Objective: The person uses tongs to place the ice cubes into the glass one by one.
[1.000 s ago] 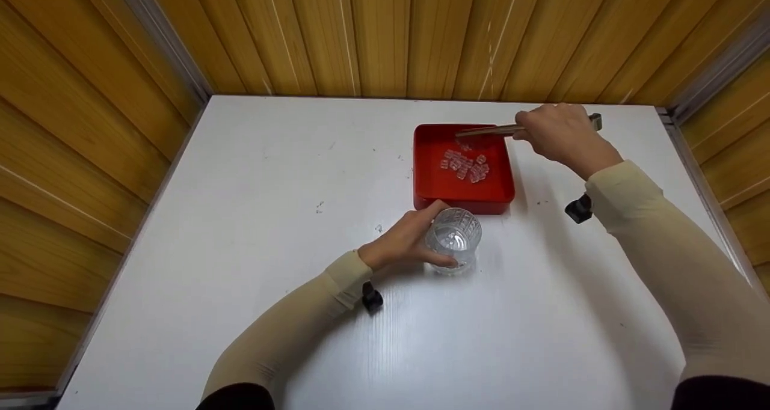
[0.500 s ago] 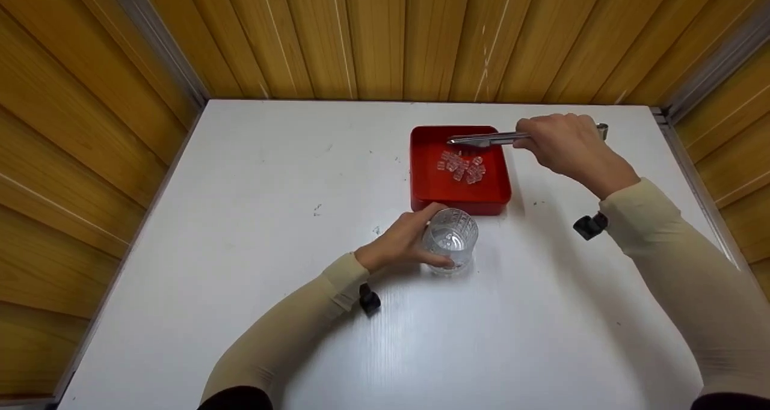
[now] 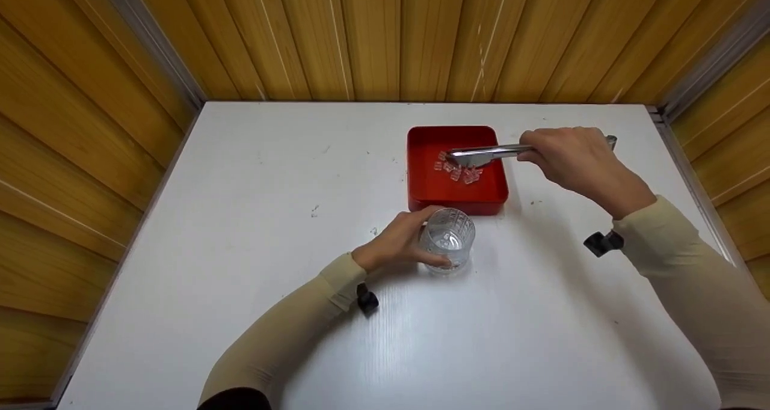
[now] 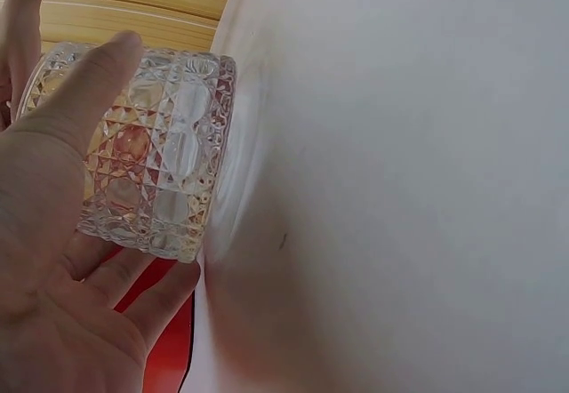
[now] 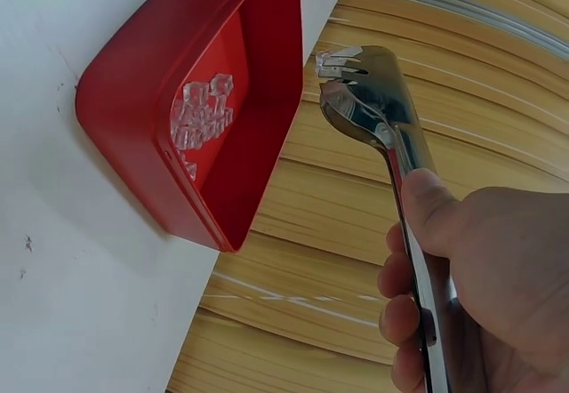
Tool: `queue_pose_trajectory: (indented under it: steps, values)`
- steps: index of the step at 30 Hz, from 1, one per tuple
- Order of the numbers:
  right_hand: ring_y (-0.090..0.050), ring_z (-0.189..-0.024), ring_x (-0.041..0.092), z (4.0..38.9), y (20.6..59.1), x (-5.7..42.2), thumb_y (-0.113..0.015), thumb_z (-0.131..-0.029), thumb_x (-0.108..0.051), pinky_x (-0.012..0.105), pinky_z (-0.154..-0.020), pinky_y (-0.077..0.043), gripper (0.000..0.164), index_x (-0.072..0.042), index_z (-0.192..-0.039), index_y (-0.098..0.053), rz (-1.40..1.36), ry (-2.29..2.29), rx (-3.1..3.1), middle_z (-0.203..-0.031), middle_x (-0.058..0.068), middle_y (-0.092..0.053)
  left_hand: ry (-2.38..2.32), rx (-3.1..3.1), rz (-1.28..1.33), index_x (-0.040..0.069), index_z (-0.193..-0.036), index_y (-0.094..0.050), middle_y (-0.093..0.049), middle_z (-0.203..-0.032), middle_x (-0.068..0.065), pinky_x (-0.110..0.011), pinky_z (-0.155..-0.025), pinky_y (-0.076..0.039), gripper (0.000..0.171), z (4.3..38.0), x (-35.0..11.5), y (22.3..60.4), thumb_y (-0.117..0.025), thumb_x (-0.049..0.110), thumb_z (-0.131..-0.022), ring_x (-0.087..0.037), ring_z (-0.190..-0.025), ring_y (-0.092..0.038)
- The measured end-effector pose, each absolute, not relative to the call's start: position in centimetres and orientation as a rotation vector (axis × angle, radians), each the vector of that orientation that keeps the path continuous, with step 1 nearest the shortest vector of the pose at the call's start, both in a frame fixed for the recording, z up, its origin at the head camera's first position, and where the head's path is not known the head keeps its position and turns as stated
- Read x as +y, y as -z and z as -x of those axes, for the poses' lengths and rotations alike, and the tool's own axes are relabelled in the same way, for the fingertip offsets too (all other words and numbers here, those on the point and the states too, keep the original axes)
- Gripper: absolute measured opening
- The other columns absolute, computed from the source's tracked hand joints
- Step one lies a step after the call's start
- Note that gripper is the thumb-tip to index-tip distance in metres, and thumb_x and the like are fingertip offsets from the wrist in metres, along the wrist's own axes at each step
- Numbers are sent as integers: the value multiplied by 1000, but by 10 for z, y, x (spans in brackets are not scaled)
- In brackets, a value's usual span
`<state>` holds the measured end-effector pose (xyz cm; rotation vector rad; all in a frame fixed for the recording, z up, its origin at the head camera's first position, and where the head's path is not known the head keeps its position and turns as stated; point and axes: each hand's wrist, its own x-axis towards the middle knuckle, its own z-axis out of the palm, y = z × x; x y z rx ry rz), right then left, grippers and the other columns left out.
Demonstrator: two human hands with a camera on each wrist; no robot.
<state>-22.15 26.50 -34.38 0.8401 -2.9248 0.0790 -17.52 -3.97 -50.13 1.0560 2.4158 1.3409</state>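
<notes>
My left hand [image 3: 397, 241] curls round a clear cut-glass tumbler [image 3: 448, 241], thumb on the near side and fingers on the far side. The tumbler stands upright on the white table, its patterned wall [image 4: 182, 148] close up in the left wrist view. In my right hand [image 3: 574, 160] I grip metal serving tongs [image 3: 481, 155], which overlap the red square tray [image 3: 458, 208] in the head view. A clear cube [image 5: 331, 59] sits between the tongs' tips in the right wrist view. Several more clear cubes [image 5: 203, 117] lie piled on the tray's floor.
The white table [image 3: 283, 217] is bounded at the back by a wood-slat wall [image 3: 373, 37], with similar panels left and right. The tumbler stands just in front of the tray's near wall. Small dark marks [image 3: 314, 210] dot the tabletop.
My right hand and the tongs have come nearer to me, from the back of the tray to over its middle. My left hand stays on the tumbler.
</notes>
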Motion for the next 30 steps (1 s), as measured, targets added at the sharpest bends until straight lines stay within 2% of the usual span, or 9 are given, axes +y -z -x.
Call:
queue_pose_trajectory:
  steps: [12, 30]
  values:
    - [-43, -52, 12, 202, 347, 273, -77, -93, -18, 29, -45, -32, 10, -16, -94, -68, -930, -115, -2776, -70, -8, -58, -1334, 2419, -1094, 14, -145, -51, -68, -130, -1, -22, -102, -47, 89, 177, -39, 503, -95, 38, -72, -10, -114, -62]
    - [-45, -54, 7, 164, 353, 272, -83, -86, -17, 24, -46, -37, 18, -16, -99, -70, -1092, -191, -2708, -74, -7, -67, -1342, 2400, -1082, 13, -147, -50, -67, -134, -3, -25, -106, -45, 91, 176, -40, 501, -96, 35, -72, -15, -121, -62]
